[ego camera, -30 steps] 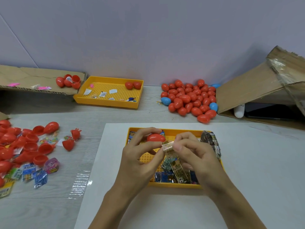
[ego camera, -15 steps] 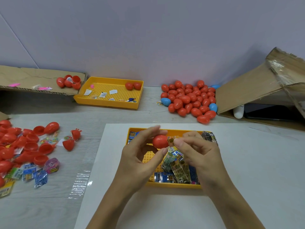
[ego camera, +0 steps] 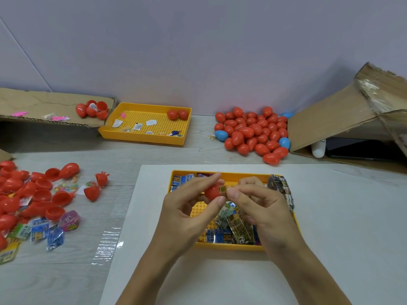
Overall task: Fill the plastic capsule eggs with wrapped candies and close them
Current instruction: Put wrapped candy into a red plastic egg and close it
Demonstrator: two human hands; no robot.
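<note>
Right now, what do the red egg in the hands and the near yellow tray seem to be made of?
Red egg: probably smooth glossy plastic, it shows a bright highlight. Near yellow tray: likely matte moulded plastic, its floor is a grid of small holes.

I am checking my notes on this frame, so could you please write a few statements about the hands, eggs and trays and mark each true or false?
1. The left hand holds a red egg. True.
2. The right hand is empty. False: it pinches a gold candy wrapper against the egg.
3. The hands work above the near yellow tray of wrapped candies. True.
4. The pile of closed eggs by the far wall is all red. False: a few are blue.
5. The far yellow tray holds no eggs. False: two red eggs sit in its corner.
</note>
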